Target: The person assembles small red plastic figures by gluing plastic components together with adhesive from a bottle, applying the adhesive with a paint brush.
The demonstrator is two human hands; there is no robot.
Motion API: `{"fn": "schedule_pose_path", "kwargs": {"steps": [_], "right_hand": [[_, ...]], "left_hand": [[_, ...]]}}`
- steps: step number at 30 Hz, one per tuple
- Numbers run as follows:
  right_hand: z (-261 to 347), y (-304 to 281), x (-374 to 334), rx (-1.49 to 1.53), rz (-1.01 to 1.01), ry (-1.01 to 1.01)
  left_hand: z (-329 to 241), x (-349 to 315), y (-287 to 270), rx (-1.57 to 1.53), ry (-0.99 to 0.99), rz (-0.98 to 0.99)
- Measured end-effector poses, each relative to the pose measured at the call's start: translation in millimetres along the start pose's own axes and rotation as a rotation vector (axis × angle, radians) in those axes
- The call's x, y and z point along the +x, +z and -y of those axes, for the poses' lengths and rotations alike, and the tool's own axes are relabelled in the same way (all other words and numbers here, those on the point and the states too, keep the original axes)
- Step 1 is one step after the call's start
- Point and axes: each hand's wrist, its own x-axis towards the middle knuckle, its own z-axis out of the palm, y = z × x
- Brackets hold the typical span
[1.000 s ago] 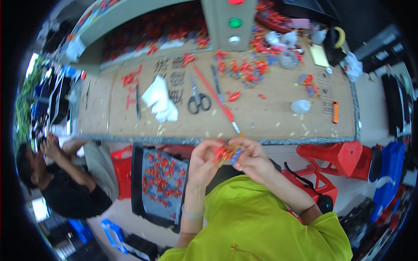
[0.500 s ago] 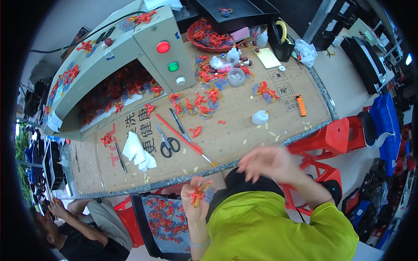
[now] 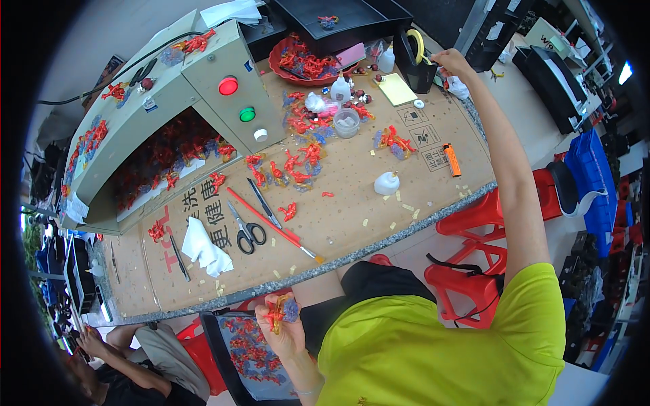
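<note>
My left hand (image 3: 283, 330) is closed around a small figurine (image 3: 276, 314) in red, yellow and bluish-purple, held below the table's front edge. Stretched far out to the back right, my right hand (image 3: 452, 62) has its fingers together at the edge of a black tape dispenser (image 3: 413, 74). A yellow roll (image 3: 417, 44) sits in that dispenser. Whatever lies between those fingertips is too small to make out. A crumpled white bag (image 3: 458, 88) is just below the right hand.
A grey machine (image 3: 203, 74) with figurines inside stands at the left. Scissors (image 3: 252, 237), a red-handled brush (image 3: 298, 245), a white bottle (image 3: 386, 183) and an orange lighter (image 3: 452, 160) lie on the cardboard-covered table (image 3: 338, 223). A figurine tray (image 3: 223, 365) and another person (image 3: 135, 365) are lower left.
My right hand has gone from above the front edge to the tape dispenser at the back right. The left hand still holds the figurine and has turned it somewhat.
</note>
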Motion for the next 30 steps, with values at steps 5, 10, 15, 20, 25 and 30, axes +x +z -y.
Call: {"fn": "schedule_pose_path", "kwargs": {"steps": [5, 10, 15, 20, 25, 30], "right_hand": [[8.6, 1.2, 12.0, -0.111, 0.065, 0.004], [32.8, -1.2, 4.0, -0.287, -0.104, -0.017], [36.2, -1.8, 3.2, 0.247, -0.069, 0.178], [31.6, -2.5, -6.6, 0.380, -0.139, 0.272], [24.7, -0.1, -12.6, 0.419, -0.129, 0.281], [15.7, 7.5, -15.2, 0.429, -0.137, 0.306]], "left_hand": [[-4.4, 1.6, -6.5, 0.009, -0.002, 0.020], [-13.2, 5.9, -13.4, 0.066, 0.011, 0.001], [-16.6, 11.2, -14.1, 0.072, 0.028, 0.000], [-14.9, 12.4, -9.1, 0.053, 0.006, 0.005], [-11.3, 13.9, -2.2, 0.157, 0.023, -0.065], [-6.8, 15.9, 1.0, 0.143, 0.027, -0.083]]}}
